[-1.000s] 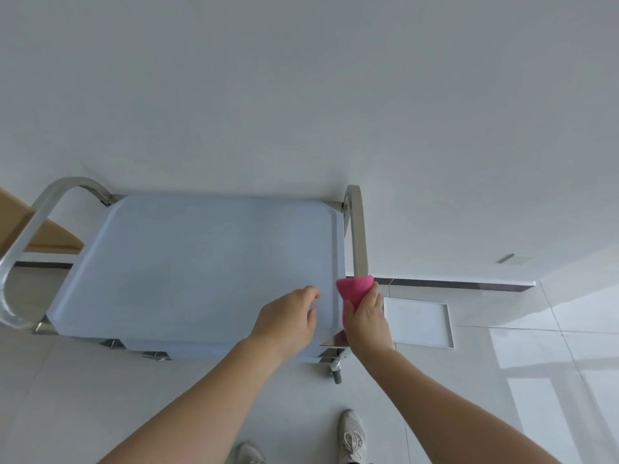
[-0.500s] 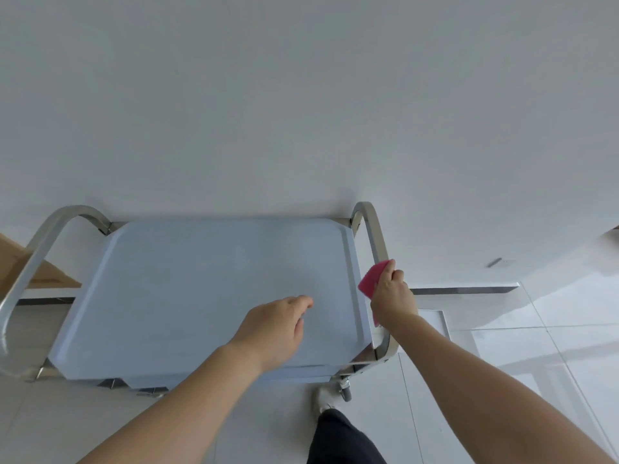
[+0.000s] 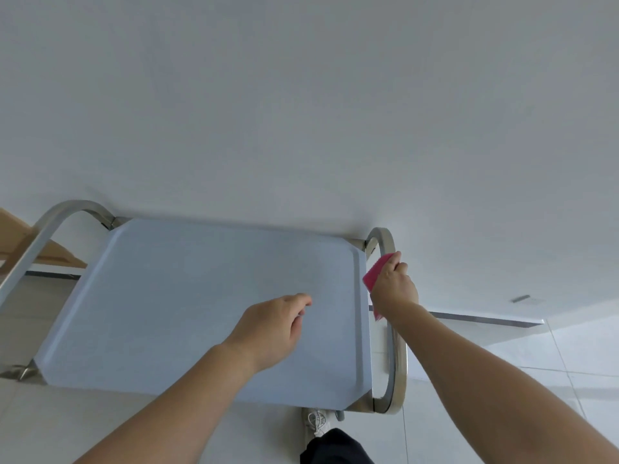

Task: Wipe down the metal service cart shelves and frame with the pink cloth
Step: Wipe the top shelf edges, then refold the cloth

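Observation:
The metal service cart stands against a white wall, its pale top shelf (image 3: 187,296) seen from above. My right hand (image 3: 395,289) grips the pink cloth (image 3: 375,272) and holds it around the cart's right handle bar (image 3: 397,356), near its far bend. My left hand (image 3: 271,324) hovers over or rests on the right part of the top shelf, fingers loosely curled and holding nothing. The left handle bar (image 3: 37,242) curves up at the far left. Lower shelves are hidden under the top one.
The white wall (image 3: 301,112) rises right behind the cart. A wooden piece (image 3: 50,252) shows behind the left handle. Light floor tiles (image 3: 536,356) spread to the right, and my shoe (image 3: 315,421) and dark trouser leg are below the cart's near edge.
My right hand has slid the pink cloth along the right handle bar from its near end toward the far bend. My left hand shifted a little left on the shelf. The view moved closer.

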